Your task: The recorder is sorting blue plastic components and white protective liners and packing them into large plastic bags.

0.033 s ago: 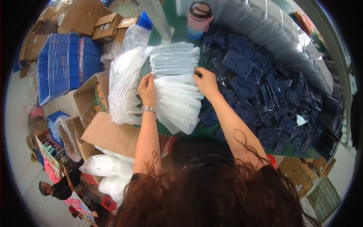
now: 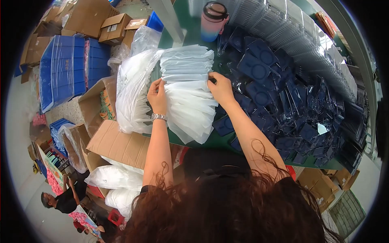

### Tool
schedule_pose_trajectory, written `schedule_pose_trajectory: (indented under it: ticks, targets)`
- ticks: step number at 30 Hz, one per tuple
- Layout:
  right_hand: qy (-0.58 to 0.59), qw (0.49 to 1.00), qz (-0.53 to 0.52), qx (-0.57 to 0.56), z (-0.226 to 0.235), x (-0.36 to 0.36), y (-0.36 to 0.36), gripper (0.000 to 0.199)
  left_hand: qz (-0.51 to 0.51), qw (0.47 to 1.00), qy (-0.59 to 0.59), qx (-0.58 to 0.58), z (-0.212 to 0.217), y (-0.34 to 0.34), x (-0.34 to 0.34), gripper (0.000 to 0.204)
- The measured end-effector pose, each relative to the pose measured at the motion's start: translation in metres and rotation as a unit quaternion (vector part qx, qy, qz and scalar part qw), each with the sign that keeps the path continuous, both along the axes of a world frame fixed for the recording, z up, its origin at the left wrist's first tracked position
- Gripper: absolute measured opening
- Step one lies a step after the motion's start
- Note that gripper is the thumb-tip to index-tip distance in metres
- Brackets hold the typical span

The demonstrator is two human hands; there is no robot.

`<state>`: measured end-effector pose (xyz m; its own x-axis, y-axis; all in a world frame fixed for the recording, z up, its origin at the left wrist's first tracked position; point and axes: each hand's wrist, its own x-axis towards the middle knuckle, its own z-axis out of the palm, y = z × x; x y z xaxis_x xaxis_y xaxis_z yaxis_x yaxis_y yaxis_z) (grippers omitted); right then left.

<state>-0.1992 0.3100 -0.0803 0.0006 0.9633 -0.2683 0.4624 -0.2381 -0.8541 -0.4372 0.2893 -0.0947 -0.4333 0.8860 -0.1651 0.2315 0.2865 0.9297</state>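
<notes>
Glossy, flat navy-blue cases (image 2: 259, 93) lie heaped right on the green tabletop (image 2: 223, 143), a crinkled white plastic bag (image 2: 131, 91) left. Between, left hand (image 2: 157, 97) and right hand (image 2: 221, 89) pinch opposite edges of thin, layered white sheets (image 2: 189, 92).

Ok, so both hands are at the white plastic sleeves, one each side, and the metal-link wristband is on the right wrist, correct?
Not quite: the head view shows the metal-link wristband on the left wrist, not the right. The rest holds: left hand and right hand are at opposite sides of the white plastic sleeves.
</notes>
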Motion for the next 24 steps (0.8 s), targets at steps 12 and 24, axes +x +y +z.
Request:
schedule_pose_trajectory:
  ticks: [12,24]
  targets:
    - [0.075,0.992,0.002,0.098,0.03,0.031,-0.025,0.028,0.132,0.991,-0.015,0.014,-0.039,0.007,-0.019,0.017]
    - [-0.045,0.913,-0.367,0.174,0.107,0.202,-0.028,0.03,0.056,0.989,-0.137,-0.012,-0.005,0.018,0.0,0.025]
